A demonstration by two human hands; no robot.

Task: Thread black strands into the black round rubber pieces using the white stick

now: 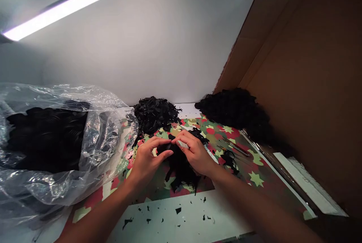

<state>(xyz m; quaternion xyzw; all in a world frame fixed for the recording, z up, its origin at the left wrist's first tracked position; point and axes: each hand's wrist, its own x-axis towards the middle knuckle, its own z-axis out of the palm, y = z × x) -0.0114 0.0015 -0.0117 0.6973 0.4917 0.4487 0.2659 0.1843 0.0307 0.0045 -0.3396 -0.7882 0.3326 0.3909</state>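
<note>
Both my hands meet over a bunch of thin black strips (181, 171) lying on a star-patterned sheet (254, 175). My left hand (147, 160) pinches the bunch from the left with thumb and fingers. My right hand (195, 152) grips the same bunch from the right, and a small pale tool (183, 144) shows between its fingers. The strips hang down below my hands.
A clear plastic bag (56, 141) full of black material lies at the left. Two black heaps sit at the back: a flaky heap (154, 113) and a frizzy heap (234, 109). A cardboard wall (311, 84) stands at the right. Black scraps dot the white table edge (183, 216). Scissors (234, 147) lie right.
</note>
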